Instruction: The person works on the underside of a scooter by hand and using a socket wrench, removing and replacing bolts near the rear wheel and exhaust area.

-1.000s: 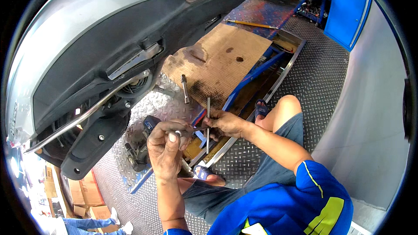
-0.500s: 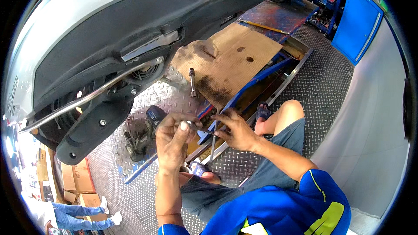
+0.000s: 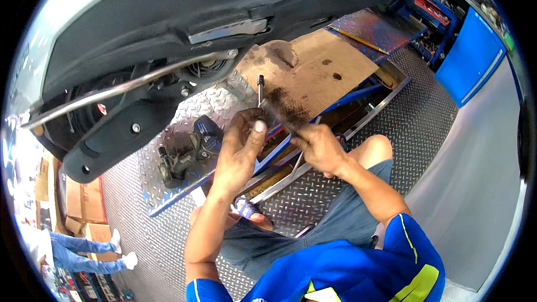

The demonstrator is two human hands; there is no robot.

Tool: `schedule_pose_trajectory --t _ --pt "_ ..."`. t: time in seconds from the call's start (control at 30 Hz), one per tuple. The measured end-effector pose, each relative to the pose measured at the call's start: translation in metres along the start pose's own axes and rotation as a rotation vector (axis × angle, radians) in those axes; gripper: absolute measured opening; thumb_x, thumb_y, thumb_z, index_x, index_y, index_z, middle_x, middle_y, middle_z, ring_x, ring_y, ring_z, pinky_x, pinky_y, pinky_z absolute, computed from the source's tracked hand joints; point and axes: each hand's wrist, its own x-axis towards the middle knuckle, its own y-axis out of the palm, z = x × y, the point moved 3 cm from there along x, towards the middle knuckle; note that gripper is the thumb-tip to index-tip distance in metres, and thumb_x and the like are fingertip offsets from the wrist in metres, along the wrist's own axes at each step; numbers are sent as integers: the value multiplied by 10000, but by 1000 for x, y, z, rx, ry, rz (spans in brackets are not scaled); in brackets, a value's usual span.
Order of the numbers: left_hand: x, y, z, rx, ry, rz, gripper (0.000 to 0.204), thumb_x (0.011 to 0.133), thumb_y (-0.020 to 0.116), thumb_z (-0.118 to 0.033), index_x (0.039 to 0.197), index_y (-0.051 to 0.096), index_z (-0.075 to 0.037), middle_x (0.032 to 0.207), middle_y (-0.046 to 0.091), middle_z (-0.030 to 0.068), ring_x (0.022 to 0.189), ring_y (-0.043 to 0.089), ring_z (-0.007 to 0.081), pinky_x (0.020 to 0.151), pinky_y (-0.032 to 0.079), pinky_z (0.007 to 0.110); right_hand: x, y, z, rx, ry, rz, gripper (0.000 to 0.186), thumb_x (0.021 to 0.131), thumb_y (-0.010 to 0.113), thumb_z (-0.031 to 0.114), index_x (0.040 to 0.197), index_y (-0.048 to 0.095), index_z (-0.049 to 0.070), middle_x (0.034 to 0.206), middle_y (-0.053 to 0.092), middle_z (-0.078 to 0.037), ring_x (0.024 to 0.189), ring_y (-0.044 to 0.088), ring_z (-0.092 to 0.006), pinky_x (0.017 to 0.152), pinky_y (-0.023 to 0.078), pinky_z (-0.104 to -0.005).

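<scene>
My left hand [image 3: 241, 148] is closed, thumb against curled fingers, around something small and dark that I cannot make out. Opposite it, my right hand [image 3: 323, 148] pinches a thin dark tool [image 3: 278, 114], smeared by motion, which points toward the left fingertips. Both hands are above the near edge of a lift platform. Just beyond the left fingers, a chrome socket extension [image 3: 260, 90] lies at the edge of an oil-stained cardboard sheet [image 3: 313, 59]. A dark cordless power tool [image 3: 193, 151] with a blue part rests on the metal plate left of my left hand.
A scooter's grey and black body [image 3: 168, 17] with a silver kick lever [image 3: 128, 86] overhangs the left and top. A blue cabinet [image 3: 470, 56] stands at right, near a tool cart [image 3: 428, 17]. Cardboard boxes [image 3: 84, 198] and another person's legs [image 3: 86, 251] show lower left.
The view has shifted. Both hands have moved up and forward toward the socket extension and cardboard. The thin tool in my right hand now points up and left and is blurred.
</scene>
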Motion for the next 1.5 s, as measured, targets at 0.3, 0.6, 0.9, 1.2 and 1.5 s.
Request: schedule_pose_trajectory --t 0.3,0.6,0.9,1.2,1.5 --pt "-23 8 98 597 -161 599 609 987 652 -453 1342 582 37 1230 660 293 1145 638 410 1001 490 434 67 -38 -53 -428 194 136 162 949 682 90 899 650 -61 749 638 -242 677 584 -440 668 493 -424" --pt "3 -7 276 917 -342 560 490 935 654 -391 1174 653 37 1248 681 234 1120 670 415 980 537 477 126 -41 -143 -625 172 208 250 946 699 199 925 721 -49 804 685 -257 760 665 -448 751 515 -481" --pt "7 -11 238 973 -309 638 330 827 674 -106 1145 708 -27 1179 721 201 1119 693 362 935 556 473 177 -24 -180 -731 362 299 328 969 673 259 934 737 -62 836 710 -277 838 723 -398 773 542 -453" --pt "-7 -32 224 801 -430 599 605 923 710 -319 1403 503 -15 1421 530 274 1314 526 426 1099 443 489 226 -6 -204 -679 491 259 468 942 708 386 1014 727 -76 1048 720 -302 1058 697 -419 921 547 -437" --pt "-22 -52 221 1000 -279 581 595 932 677 -338 1358 533 52 1309 627 277 1232 604 413 1064 473 465 242 3 -210 -677 450 165 456 929 700 372 1001 733 -77 1078 719 -287 1084 683 -427 954 533 -442"
